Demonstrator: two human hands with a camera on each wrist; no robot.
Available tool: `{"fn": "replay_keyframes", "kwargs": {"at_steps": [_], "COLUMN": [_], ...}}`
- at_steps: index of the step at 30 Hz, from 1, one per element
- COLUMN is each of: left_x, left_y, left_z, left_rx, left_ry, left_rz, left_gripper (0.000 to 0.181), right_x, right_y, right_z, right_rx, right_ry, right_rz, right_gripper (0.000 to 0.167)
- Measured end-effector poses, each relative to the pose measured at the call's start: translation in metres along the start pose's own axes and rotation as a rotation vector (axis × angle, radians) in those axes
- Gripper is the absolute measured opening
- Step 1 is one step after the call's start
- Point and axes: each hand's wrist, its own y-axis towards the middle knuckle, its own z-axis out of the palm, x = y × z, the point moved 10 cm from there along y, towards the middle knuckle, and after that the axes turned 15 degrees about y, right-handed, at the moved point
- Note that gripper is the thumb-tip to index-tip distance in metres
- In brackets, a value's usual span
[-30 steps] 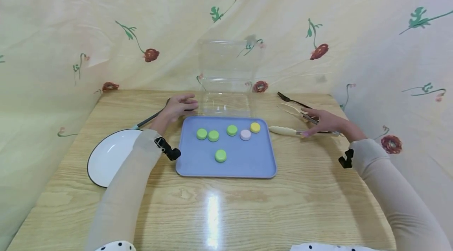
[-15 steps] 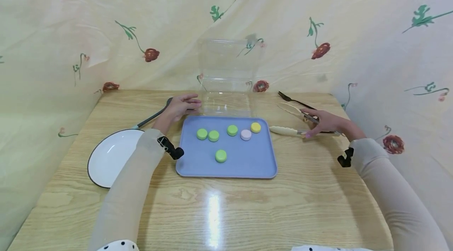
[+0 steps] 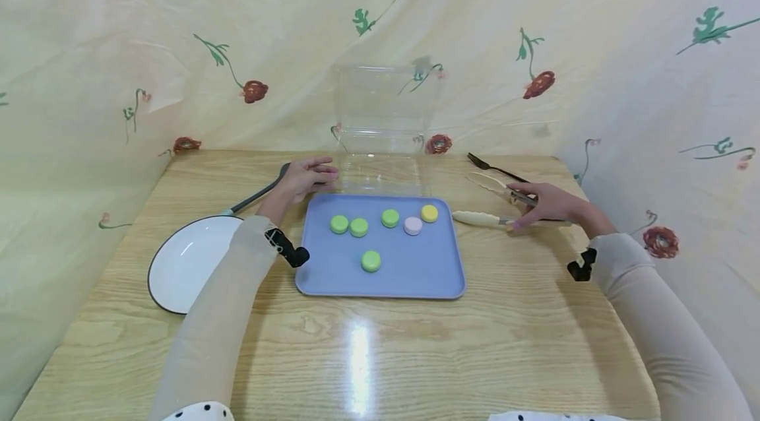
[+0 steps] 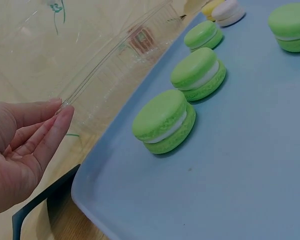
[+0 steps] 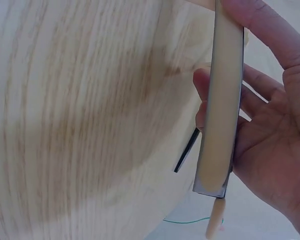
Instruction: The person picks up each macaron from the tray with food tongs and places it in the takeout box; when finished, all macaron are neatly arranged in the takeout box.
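My left hand (image 3: 305,178) is at the left side of an open clear plastic container (image 3: 380,173). In the left wrist view the thumb and fingers pinch the container's rim (image 4: 82,92). My right hand (image 3: 549,203) holds a pair of tongs (image 3: 475,218) with cream tips and metal arms, lying on the table's right side. In the right wrist view the thumb and fingers lie around a metal arm of the tongs (image 5: 222,100). Between the hands, a blue tray (image 3: 410,276) bears several green macarons (image 3: 371,261), a pale lilac macaron (image 3: 412,226) and a yellow macaron (image 3: 429,213).
A white pan (image 3: 190,266) with a dark rim stands at the left, partly under the left forearm; its dark handle (image 3: 255,198) runs behind the left hand. A dark fork (image 3: 495,169) lies beyond the tongs. A flowered cloth (image 3: 285,45) hangs behind the wooden table (image 3: 415,355).
My left hand has moved slightly right to the container's edge. The right hand's thumb and fingers have drawn in slightly on the tongs. The macarons and tray have stayed put.
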Motion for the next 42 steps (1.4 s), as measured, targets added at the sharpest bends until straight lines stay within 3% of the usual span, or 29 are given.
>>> {"fn": "replay_keyframes", "kwargs": {"at_steps": [11, 16, 24, 33, 42], "left_x": [0.002, 0.004, 0.004, -0.001, -0.003], "left_y": [-0.003, -0.002, -0.003, -0.008, -0.007], "left_z": [0.0, 0.0, -0.002, -0.001, 0.001], "left_rx": [-0.022, -0.023, -0.029, -0.022, -0.034], "left_ry": [-0.012, -0.008, -0.023, -0.015, 0.015], "left_rz": [-0.028, -0.034, -0.045, -0.064, -0.061], "left_gripper": [0.059, 0.058, 0.06, 0.062, 0.06], "right_x": [0.013, 0.031, 0.068, 0.123, 0.155], "right_y": [-0.009, -0.013, -0.018, -0.02, -0.014], "right_z": [-0.019, -0.028, -0.027, -0.006, 0.028], "right_rx": [-0.014, -0.02, -0.044, -0.053, -0.027], "right_ry": [0.102, 0.22, 0.31, 0.22, 0.123], "right_rz": [-0.028, -0.076, -0.136, -0.232, -0.316], "right_gripper": [0.089, 0.08, 0.081, 0.085, 0.088]}}
